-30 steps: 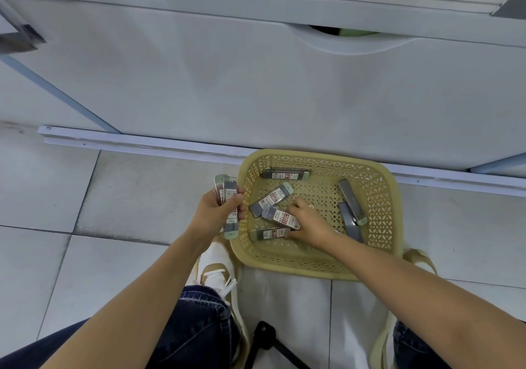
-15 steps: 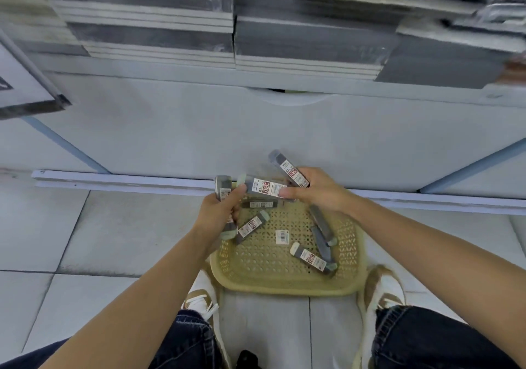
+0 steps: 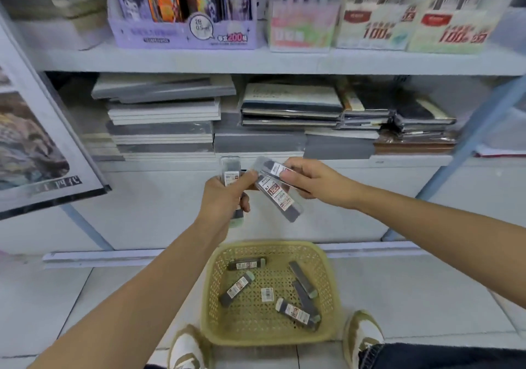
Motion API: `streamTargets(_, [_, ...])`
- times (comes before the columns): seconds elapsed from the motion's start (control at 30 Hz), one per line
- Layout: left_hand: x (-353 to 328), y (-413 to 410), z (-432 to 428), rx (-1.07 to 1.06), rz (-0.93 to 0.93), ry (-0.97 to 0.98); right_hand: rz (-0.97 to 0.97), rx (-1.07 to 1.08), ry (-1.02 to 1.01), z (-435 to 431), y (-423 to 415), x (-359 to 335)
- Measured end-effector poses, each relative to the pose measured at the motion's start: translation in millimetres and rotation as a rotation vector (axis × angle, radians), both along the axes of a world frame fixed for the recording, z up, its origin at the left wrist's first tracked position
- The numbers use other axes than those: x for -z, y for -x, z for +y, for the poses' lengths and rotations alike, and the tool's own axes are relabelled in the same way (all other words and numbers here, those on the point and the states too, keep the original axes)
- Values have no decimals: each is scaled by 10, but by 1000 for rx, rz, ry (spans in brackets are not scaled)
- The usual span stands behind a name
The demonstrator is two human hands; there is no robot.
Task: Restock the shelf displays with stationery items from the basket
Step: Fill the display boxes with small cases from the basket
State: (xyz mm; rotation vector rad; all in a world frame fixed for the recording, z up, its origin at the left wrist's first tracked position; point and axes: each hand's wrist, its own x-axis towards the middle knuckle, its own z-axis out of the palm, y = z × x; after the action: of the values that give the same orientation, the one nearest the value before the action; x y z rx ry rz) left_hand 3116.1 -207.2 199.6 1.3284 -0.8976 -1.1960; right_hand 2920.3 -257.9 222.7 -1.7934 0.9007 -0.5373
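Pale tiled floor (image 3: 71,297); white shelf unit (image 3: 170,61) straight ahead. Yellow mesh basket (image 3: 267,245) sits on the floor between two shoes (image 3: 363,331), with five loose cases (image 3: 236,287) lying inside. Left hand (image 3: 225,198) is clamped round the upright cases (image 3: 230,169). Right hand (image 3: 310,180) pinches the tilted cases (image 3: 277,195), touching the left thumb. Lower shelf holds stacked notebooks (image 3: 165,124). Upper shelf holds display boxes (image 3: 185,35), blurred.

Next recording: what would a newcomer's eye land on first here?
Centre frame, the left hand and right hand each grip slim clear plastic cases with red-and-white labels. Below them, a yellow perforated plastic basket holds several more. A purple cardboard display box stands out on the upper shelf.
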Motion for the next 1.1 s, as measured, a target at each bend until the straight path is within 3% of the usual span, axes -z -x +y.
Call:
streamTargets(0.1, [-300, 151, 8, -36, 83, 79, 73, 135, 202, 76, 43, -190])
streamTargets(0.47, [-1115, 715, -94, 35, -24, 326, -62, 200, 169, 269, 357, -852])
streamTargets(0.63, [-1394, 981, -175, 163, -91, 409, -203, 242, 398, 222, 605, -1219])
streamTargets(0.83, [-1753, 1350, -390, 317, -74, 441, -184, 263, 474, 65, 1129, -1588])
streamTargets(1.1, [-2224, 1716, -883, 419, 245, 274, -384, 602, 594, -491, 1938, -2371])
